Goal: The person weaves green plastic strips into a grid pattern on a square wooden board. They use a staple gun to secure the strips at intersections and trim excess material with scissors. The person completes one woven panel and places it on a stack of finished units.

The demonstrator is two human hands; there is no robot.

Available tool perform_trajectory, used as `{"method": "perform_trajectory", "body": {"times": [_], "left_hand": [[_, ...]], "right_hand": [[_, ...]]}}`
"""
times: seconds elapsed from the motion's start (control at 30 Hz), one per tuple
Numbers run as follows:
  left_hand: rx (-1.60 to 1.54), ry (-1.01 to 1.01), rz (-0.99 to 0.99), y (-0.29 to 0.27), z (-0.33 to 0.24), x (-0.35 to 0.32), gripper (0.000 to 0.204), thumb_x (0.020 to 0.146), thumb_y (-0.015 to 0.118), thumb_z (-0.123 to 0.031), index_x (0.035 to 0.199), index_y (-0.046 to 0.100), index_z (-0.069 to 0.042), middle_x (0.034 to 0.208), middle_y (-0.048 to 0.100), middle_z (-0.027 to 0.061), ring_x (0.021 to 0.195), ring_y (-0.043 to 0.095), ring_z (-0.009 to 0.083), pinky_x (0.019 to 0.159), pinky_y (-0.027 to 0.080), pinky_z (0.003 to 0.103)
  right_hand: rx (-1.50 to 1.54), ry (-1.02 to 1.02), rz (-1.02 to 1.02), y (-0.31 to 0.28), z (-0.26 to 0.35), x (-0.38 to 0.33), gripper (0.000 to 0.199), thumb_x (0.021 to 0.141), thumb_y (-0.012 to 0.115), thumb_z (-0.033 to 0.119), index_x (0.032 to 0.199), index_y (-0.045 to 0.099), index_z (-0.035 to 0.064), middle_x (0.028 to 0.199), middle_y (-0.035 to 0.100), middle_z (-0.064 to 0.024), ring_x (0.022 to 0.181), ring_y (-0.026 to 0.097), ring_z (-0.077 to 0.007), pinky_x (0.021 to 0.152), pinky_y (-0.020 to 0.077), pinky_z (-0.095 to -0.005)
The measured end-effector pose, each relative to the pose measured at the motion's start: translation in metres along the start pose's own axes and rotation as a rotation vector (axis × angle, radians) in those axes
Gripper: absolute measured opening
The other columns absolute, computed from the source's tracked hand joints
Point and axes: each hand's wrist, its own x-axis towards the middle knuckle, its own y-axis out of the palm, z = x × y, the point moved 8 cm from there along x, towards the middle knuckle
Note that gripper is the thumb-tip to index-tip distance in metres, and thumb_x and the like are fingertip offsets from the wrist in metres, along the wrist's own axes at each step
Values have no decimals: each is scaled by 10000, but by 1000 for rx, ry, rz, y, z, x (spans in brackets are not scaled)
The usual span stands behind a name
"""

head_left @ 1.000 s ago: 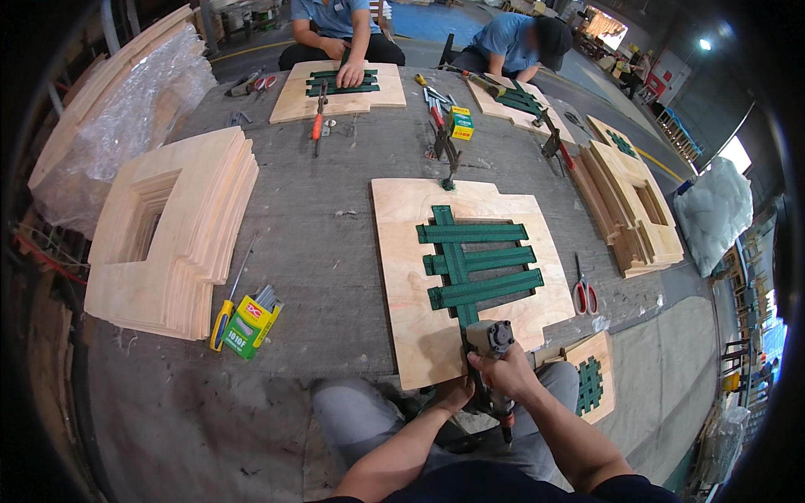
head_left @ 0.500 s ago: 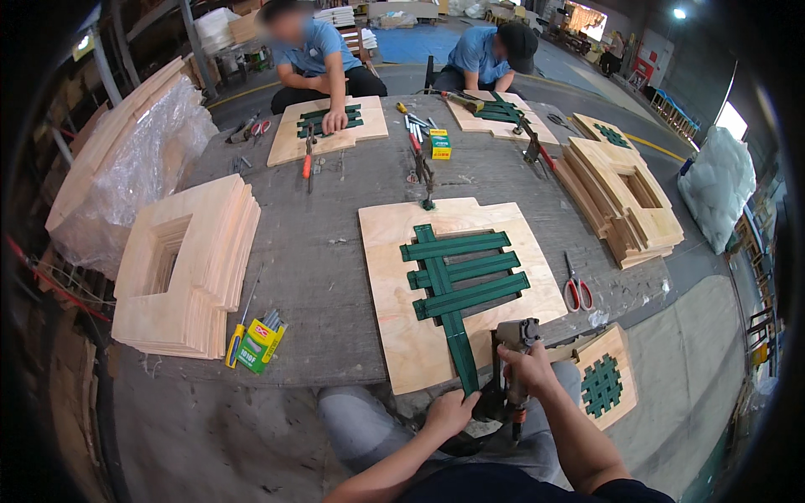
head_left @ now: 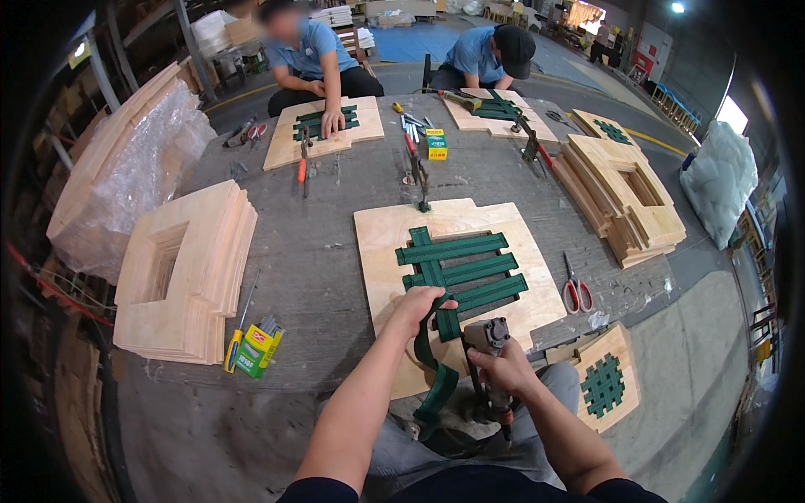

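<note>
A plywood panel (head_left: 377,260) lies before me on the table, with its opening crossed by green webbing straps (head_left: 470,269). Three straps run sideways, and one long strap (head_left: 437,394) weaves lengthwise through them and hangs loose in a curl over the near edge. My left hand (head_left: 426,308) pinches this long strap beside the nearest cross strap. In my right hand (head_left: 505,369) is a pneumatic staple gun (head_left: 486,337), its head over the panel's near edge, just right of the long strap. A clamp (head_left: 423,189) grips the panel's far edge.
Stacked plywood frames stand left (head_left: 180,277) and right (head_left: 625,197). A screwdriver (head_left: 234,348) and staple box (head_left: 257,350) lie front left; red-handled scissors (head_left: 577,292) lie right. A finished woven panel (head_left: 605,381) leans low right. Two people work on panels across the table.
My left hand has gone from the long strap's lower end up to the nearest cross strap, and the strap now hangs slack. The staple gun has shifted slightly left.
</note>
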Motion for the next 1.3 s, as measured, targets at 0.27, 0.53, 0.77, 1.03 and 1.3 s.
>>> {"method": "perform_trajectory", "body": {"times": [0.27,0.53,0.77,1.03,1.3], "left_hand": [[27,-54,13,2,7,12,196,994,553,-219,983,628,-38,976,775,108,514,582,96,420,411,271],[38,-80,32,-8,9,12,183,990,556,-223,995,633,-56,982,779,90,450,501,75,387,346,262],[36,-99,26,-11,8,14,177,974,564,-221,997,633,-60,984,779,90,463,520,78,388,350,264],[-53,-46,-5,-18,12,23,192,957,560,-222,995,644,-53,989,777,99,524,580,83,402,368,273],[80,-66,6,-10,9,17,214,942,570,-229,1015,646,-42,972,776,108,507,594,115,391,384,288]], "right_hand": [[-34,76,-38,4,-7,11,216,953,720,190,1056,642,17,738,649,-32,569,594,-121,516,473,-301],[-48,98,-29,14,-4,13,211,942,735,178,1053,638,26,734,640,-32,557,574,-124,501,454,-304],[-126,105,-54,19,6,12,177,941,727,164,1020,664,18,722,629,-15,547,561,-112,498,443,-299],[-113,103,9,34,7,17,245,917,760,175,1090,649,41,738,627,-14,565,568,-109,507,452,-296],[-147,84,15,35,5,12,247,919,763,189,1088,657,44,784,646,-21,576,582,-117,523,465,-302]]}}
